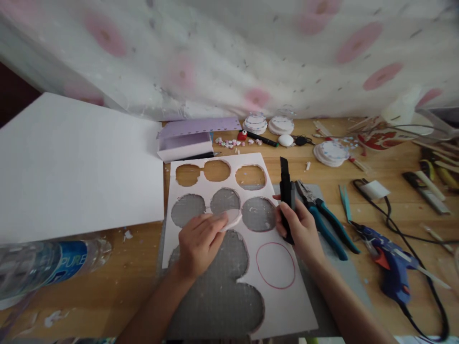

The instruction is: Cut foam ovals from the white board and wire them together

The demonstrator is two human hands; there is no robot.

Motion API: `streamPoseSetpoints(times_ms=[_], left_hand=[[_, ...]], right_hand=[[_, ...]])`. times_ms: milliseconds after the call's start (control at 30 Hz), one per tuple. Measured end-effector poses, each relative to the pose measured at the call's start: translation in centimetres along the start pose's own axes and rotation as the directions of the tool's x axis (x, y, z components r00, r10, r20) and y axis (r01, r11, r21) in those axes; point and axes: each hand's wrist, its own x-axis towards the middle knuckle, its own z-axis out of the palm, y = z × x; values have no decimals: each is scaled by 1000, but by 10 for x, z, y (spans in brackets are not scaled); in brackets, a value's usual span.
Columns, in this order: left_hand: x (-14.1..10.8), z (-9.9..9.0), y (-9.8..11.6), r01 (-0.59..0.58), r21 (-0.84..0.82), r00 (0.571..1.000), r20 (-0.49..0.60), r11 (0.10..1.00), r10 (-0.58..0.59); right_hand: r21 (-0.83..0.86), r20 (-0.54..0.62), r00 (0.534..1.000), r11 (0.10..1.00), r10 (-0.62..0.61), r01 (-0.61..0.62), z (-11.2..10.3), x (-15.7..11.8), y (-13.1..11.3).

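A white foam board (301, 306) with several round holes cut through it lies on a grey cutting mat (211, 306). One circle (275, 265) drawn in red is still part of the board at its right side. Above the middle holes, my left hand (202, 243) pinches a small white disc (233, 217) between thumb and fingers. My right hand (299, 227) is wrapped around a black utility knife (286, 186), which points up and away from me at the board's right edge. Whether its blade is out cannot be made out.
Pliers (326, 220), tweezers (344, 203) and a blue glue gun (389, 263) with its cord lie at right. Stacked white discs (332, 152), a marker (263, 138) and a purple box (186, 145) are at the back. A white sheet (82, 167) and a water bottle (53, 267) occupy the left.
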Motion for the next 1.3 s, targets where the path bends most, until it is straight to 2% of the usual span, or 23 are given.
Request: streamPoseSetpoints(times_ms=[133, 267, 500, 767, 833, 900, 1000, 1067, 1167, 1233, 1300], left_hand=[[3, 1, -1, -67, 19, 996, 64, 998, 66], [-5, -2, -2, -67, 33, 983, 176, 997, 60], [-33, -24, 0, -3, 88, 908, 419, 996, -34], [-52, -56, 2, 17, 218, 838, 530, 976, -133], [-57, -66, 0, 24, 259, 823, 543, 966, -166], [-63, -74, -2, 41, 300, 820, 535, 953, -204], [-72, -85, -8, 104, 335, 835, 482, 936, -265], [-78, -90, -13, 178, 323, 863, 403, 930, -305], [-84, -97, -18, 252, 264, 912, 256, 931, -319], [-83, -100, -17, 269, 227, 929, 195, 936, -315], [-78, -101, -12, 291, 192, 932, 162, 937, -323]], right_hand=[[49, 15, 1000, 999, -3, 2, 2, 1, 3], [28, 49, 998, 999, -38, 37, 2, 0, 5], [69, 76, 996, 997, -40, 35, 2, 1, 8], [-173, 53, 994, 979, -99, 107, 4, -1, 13], [-232, 47, 987, 959, -155, 161, 2, -1, 16], [-378, 46, 956, 881, -290, 286, -2, 1, 18], [-632, 94, 856, 634, -508, 445, -7, 5, 20], [-719, 121, 818, 518, -563, 463, -9, 7, 21], [-800, 144, 808, 414, -571, 434, -12, 11, 24], [-842, 150, 806, 353, -573, 408, -12, 12, 24], [-869, 144, 783, 302, -605, 393, -11, 8, 20]])
